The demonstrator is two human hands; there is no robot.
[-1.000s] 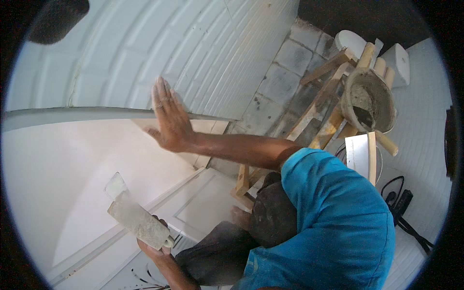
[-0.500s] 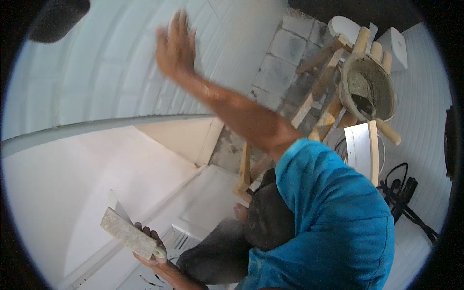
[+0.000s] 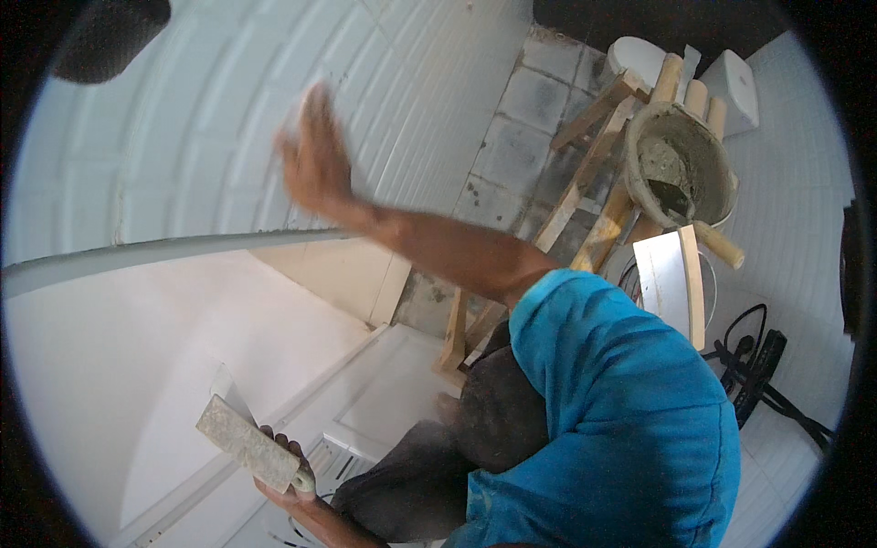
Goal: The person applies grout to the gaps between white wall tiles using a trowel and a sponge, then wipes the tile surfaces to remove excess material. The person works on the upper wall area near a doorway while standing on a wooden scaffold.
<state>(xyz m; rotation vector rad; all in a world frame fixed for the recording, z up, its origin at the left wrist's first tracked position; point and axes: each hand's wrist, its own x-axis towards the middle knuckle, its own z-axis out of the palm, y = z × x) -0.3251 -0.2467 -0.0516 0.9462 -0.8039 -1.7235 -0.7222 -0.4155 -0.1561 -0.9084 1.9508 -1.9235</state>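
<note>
My right hand (image 3: 316, 155) is at the white ribbed wall tiles (image 3: 228, 100), fingers apart and smeared by motion. It holds nothing; whether the palm touches the tiles cannot be told. Low on the left, my left hand (image 3: 290, 475) is closed round a putty knife (image 3: 247, 445) with a wide rectangular blade, crusted with grey. A second thin, pale blade (image 3: 228, 388) sticks out behind it; whether that is a separate tool is unclear. Below the tiles runs a grey ledge (image 3: 183, 243), with a smooth white panel (image 3: 164, 338) beneath.
To the right, a bucket (image 3: 722, 183) of wet grey mortar, a trowel (image 3: 671, 196) inside, rests on wooden poles (image 3: 612, 228). A white board with a wooden edge (image 3: 667, 279) stands near my shoulder. Black cables (image 3: 763, 374) lie at the right; a white toilet (image 3: 639, 57) is at the back.
My right hand has moved down the tiled wall, closer to the ledge. My left hand keeps its grip on the putty knife, nearly unmoved. The whole view has shifted slightly.
</note>
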